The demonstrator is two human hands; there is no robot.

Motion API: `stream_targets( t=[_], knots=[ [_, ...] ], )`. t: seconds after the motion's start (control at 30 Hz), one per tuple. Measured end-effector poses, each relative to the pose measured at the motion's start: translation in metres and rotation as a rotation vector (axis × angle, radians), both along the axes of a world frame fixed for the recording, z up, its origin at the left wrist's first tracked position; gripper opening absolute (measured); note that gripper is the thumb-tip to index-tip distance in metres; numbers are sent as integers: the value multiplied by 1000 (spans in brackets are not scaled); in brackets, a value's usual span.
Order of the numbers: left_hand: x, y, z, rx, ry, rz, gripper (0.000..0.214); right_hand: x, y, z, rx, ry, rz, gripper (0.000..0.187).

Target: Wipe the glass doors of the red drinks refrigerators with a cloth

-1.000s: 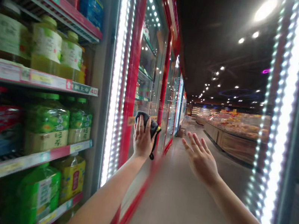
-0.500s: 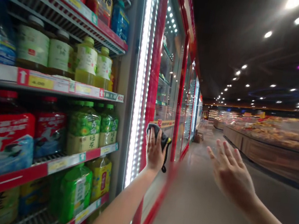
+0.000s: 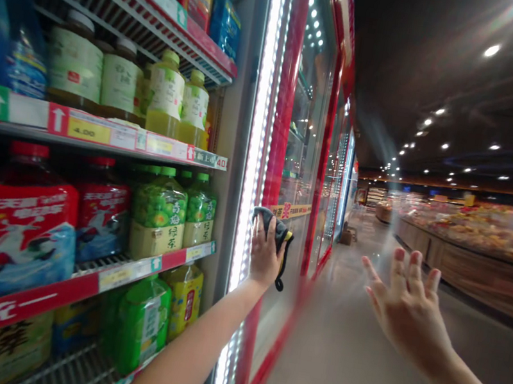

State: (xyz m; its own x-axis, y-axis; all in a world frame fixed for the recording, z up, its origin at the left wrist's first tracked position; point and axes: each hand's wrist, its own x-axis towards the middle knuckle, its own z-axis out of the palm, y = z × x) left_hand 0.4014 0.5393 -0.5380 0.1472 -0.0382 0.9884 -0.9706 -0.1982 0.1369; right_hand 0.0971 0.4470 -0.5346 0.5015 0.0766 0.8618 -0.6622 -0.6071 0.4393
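Observation:
My left hand (image 3: pixel 264 259) presses its fingers over a dark grey cloth (image 3: pixel 276 220) with yellow-and-black edging and a small hanging loop. In the view, cloth and hand overlap the red door frame (image 3: pixel 274 175) and the bright light strip (image 3: pixel 255 153) of a drinks cooler. Faint streaks and reflections suggest clear glass in front of me. Off to the right, my right hand (image 3: pixel 412 314) is raised with its fingers spread and holds nothing. Whether its fingertips touch the glass, I cannot tell.
Cooler shelves on the left hold green tea bottles (image 3: pixel 159 209), large red-labelled bottles (image 3: pixel 19 232) and pale-labelled bottles (image 3: pixel 75 59). Price rails (image 3: pixel 161 143) run along the shelf edges. More glass cooler doors (image 3: pixel 329 177) recede ahead. A wood-sided display counter (image 3: pixel 473 265) stands across the aisle floor (image 3: pixel 333 353).
The view has turned slightly left, so the shelves sit further right. The cloth has shifted left against the door frame, towards the light strip. My right hand's fingers now point more upright.

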Motion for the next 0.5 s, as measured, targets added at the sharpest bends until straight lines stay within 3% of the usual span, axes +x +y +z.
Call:
stream_targets(
  t=[0.07,0.2,0.27,0.33,0.5],
  knots=[
    [-1,-2,11,25,-27,-10,61,-1,-1,0,4,4,-3,115],
    [18,-2,70,38,-20,-18,64,-7,-6,-1,-1,38,8,116],
    [30,4,81,51,-16,-6,61,-10,-8,-1,0,44,14,117],
    [39,15,61,89,-38,3,58,-11,-9,-1,-1,42,18,118],
    [38,48,-51,253,-62,20,63,-9,-7,-2,7,28,16,121]
  ],
)
